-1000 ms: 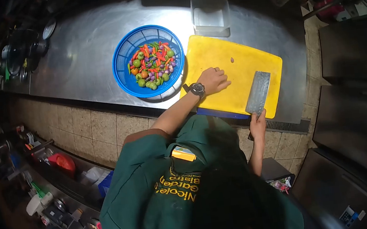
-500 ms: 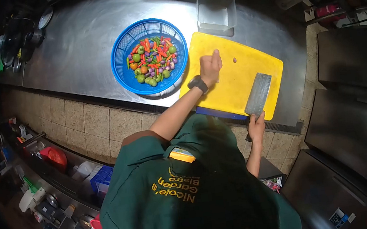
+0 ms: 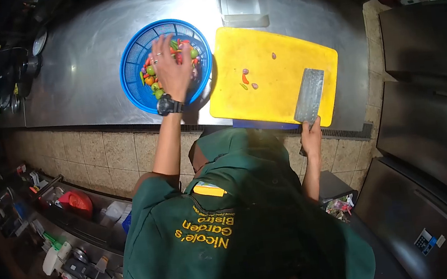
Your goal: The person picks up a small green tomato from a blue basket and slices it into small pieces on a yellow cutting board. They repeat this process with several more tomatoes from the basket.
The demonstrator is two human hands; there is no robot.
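Observation:
My left hand (image 3: 171,70), a black watch on its wrist, is over the blue basket (image 3: 125,76) with its fingers spread. Red and green chilies, small purple shallots and green tomatoes (image 3: 156,86) show around the hand; it hides part of them. My right hand (image 3: 311,137) grips a cleaver (image 3: 309,95) by the handle, the broad blade lying over the right side of a yellow cutting board (image 3: 223,92). On the board lie a red chili (image 3: 245,79), a small green chili (image 3: 243,86) and a few shallots (image 3: 273,56).
A clear plastic container (image 3: 245,17) stands behind the board on the steel table (image 3: 74,63). Below the table's front edge is a tiled floor (image 3: 120,158). Dark steel cabinets (image 3: 423,42) stand on the right, and a cluttered counter with a red bag (image 3: 78,203) is at lower left.
My left hand has moved left from the board to the basket, and its fingers have spread. Chilies and shallots now show where it was. My right hand still holds the cleaver.

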